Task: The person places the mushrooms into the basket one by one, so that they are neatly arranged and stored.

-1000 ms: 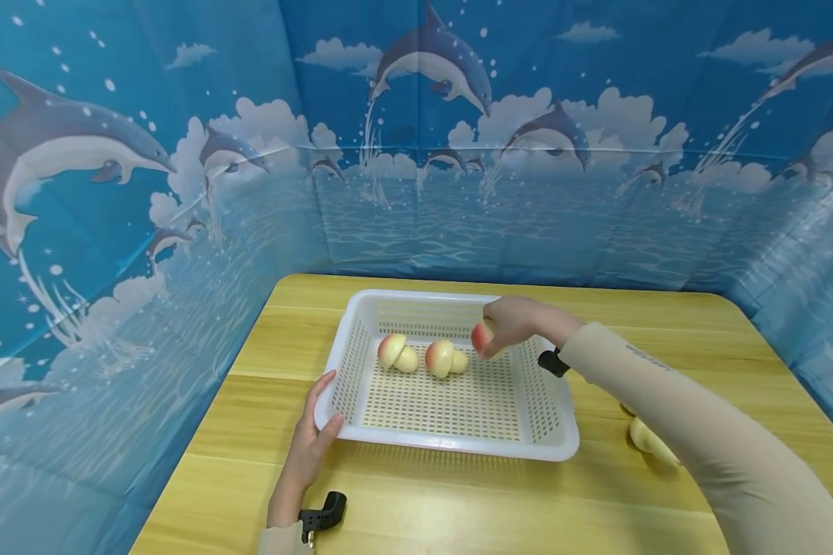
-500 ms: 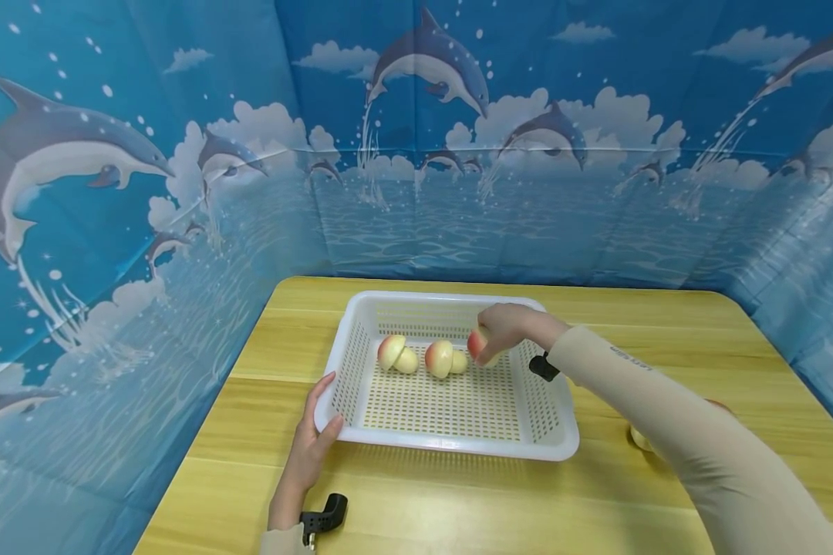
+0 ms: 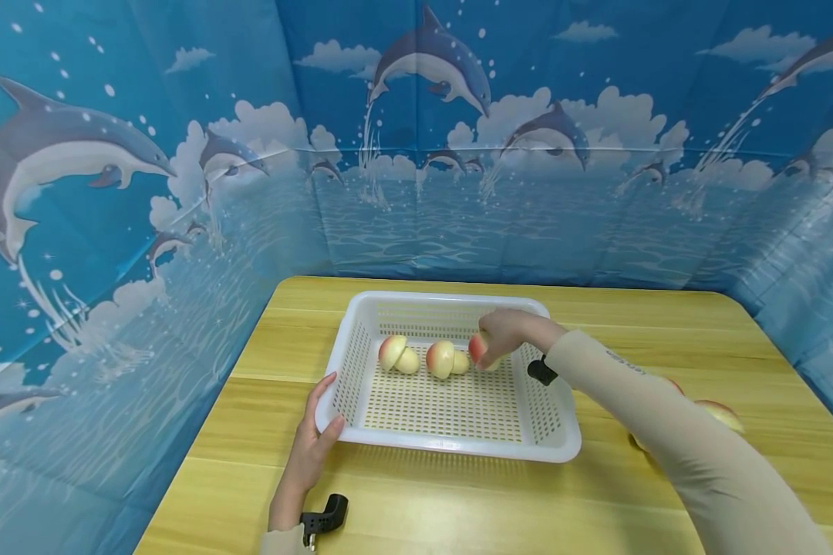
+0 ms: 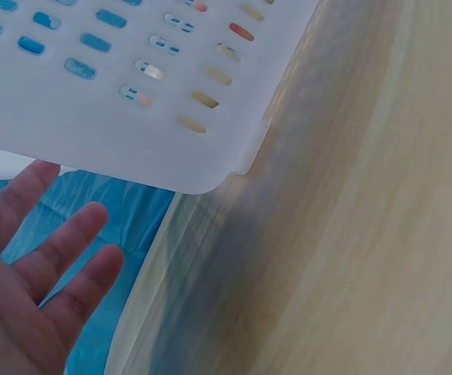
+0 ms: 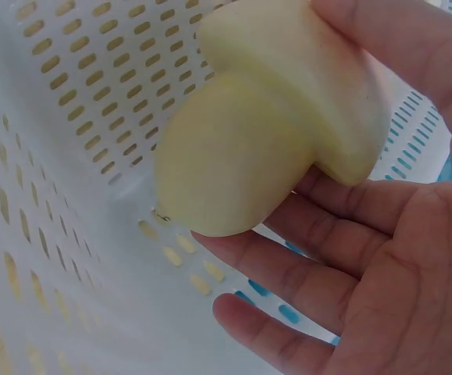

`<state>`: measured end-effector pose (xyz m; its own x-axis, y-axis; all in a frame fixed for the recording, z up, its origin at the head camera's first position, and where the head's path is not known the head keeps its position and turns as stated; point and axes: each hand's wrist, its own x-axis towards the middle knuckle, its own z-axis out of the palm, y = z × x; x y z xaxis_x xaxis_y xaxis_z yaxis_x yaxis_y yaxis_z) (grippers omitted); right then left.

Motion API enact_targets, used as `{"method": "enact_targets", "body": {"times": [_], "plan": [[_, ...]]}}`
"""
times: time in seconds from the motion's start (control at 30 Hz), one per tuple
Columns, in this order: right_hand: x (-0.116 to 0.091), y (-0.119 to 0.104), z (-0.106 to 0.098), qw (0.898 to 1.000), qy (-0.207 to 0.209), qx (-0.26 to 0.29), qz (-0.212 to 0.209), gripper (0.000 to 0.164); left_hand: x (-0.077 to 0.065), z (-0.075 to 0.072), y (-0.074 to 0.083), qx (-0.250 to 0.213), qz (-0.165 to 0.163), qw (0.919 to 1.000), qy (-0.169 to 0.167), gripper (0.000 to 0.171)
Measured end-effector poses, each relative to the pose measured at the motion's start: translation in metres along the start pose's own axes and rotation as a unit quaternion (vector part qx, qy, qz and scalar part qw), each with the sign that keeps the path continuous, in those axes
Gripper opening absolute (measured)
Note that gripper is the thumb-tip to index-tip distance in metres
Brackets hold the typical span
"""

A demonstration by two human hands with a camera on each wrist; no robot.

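Right-wrist feed: I see the right hand (image 5: 389,269) holding a pale yellow mushroom-shaped piece (image 5: 233,156), thumb (image 5: 421,47) on its cap (image 5: 288,47), which bears a faint pink blush. I note fingers (image 5: 288,273) extended along the stem's underside, the lowest clear of it. Behind: slotted white basket (image 5: 116,289).

Basket (image 3: 451,445) on table (image 3: 493,509), two mushrooms (image 3: 440,360) inside, third mushroom (image 3: 476,348) to their right, curtain (image 3: 444,223) behind
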<state>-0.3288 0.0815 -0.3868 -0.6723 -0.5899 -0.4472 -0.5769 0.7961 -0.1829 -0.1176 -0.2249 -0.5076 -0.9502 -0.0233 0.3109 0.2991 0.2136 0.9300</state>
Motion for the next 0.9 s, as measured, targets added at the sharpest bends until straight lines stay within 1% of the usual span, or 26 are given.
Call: {"method": "enact_targets", "body": {"times": [0.23,0.47,0.9], "plan": [[0.0,0.003,0.005,1.0,0.001,0.019,0.005,0.065,0.0,0.001,0.0,-0.005,-0.005,1.0,-0.001,0.06],[0.004,0.005,0.009,1.0,0.002,0.012,0.001,0.059,-0.001,0.001,0.0,-0.002,0.001,1.0,0.003,0.061],[0.005,0.006,0.016,1.0,0.005,0.012,0.005,0.062,-0.001,0.001,0.002,0.0,-0.005,1.0,0.003,0.061]]}}
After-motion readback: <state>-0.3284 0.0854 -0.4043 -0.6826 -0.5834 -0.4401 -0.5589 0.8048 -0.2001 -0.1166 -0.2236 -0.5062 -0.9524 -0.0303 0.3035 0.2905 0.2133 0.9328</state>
